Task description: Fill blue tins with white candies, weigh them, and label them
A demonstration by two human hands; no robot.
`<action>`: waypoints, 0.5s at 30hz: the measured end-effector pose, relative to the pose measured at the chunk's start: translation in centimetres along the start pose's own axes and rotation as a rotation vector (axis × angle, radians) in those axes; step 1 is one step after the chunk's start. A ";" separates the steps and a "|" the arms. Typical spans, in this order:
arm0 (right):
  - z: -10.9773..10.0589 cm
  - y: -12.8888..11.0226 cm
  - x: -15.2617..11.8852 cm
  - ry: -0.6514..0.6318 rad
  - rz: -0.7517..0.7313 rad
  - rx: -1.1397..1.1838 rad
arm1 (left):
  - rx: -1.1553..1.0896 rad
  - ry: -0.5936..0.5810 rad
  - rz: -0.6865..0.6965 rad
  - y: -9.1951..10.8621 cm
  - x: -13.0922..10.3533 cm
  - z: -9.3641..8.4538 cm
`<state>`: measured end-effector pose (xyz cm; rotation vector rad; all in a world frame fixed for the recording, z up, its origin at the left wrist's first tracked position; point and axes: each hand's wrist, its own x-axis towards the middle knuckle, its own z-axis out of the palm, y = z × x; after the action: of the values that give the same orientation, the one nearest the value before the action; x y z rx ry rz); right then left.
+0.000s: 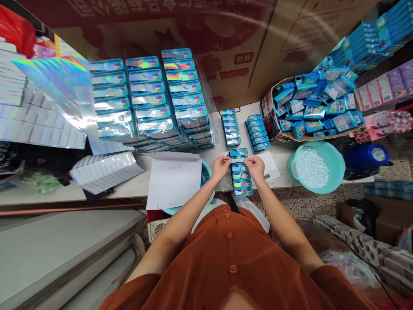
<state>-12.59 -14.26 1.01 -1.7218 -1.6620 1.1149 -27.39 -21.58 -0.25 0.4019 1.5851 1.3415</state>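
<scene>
My left hand point(221, 168) and my right hand point(254, 166) face each other over a row of small blue boxes point(241, 176) at the table's front edge. Fingertips of both hands are pinched at the two ends of a thin pale strip point(238, 159), which lies across a box near the far end of the row. Whether the strip is stuck down I cannot tell. Shiny labels show on the tops of several boxes. Two more short rows, the left boxes point(230, 127) and the right boxes point(258, 132), stand just beyond my hands.
Stacked blue boxes in clear wrap point(150, 99) fill the back left. White sheets point(174, 181) overlap a basin beside my left arm. On the right are a carton point(269, 114) heaped with blue packs and a teal basin point(337, 168) of white pellets. Large cardboard boxes point(226, 64) wall the back.
</scene>
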 end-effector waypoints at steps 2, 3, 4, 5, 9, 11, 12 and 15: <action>0.1 -0.2 0.0 0.010 0.009 -0.016 | 0.010 0.016 -0.009 0.0 0.0 -0.1; 0.2 -0.2 -0.1 0.014 0.011 -0.021 | 0.011 0.023 -0.016 0.0 0.0 -0.1; 0.2 -0.3 -0.1 0.017 0.011 -0.026 | 0.009 0.027 -0.023 0.0 0.1 -0.1; 0.2 -0.3 -0.1 0.018 0.011 -0.029 | 0.006 0.029 -0.029 0.0 0.1 -0.1; 0.3 -0.2 -0.1 0.011 0.012 -0.035 | -0.009 0.038 -0.044 -0.1 0.2 -0.1; 0.3 -0.1 0.0 0.009 0.012 -0.037 | -0.013 0.039 -0.048 -0.1 0.2 -0.1; 0.3 -0.1 -0.1 0.009 0.010 -0.037 | -0.015 0.039 -0.050 -0.1 0.1 -0.1; 0.4 -0.2 0.0 0.012 0.011 -0.044 | -0.023 0.048 -0.058 -0.2 0.1 -0.2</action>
<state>-13.01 -14.34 0.99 -1.7631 -1.6834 1.0784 -27.49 -21.69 -0.51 0.3100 1.6073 1.3326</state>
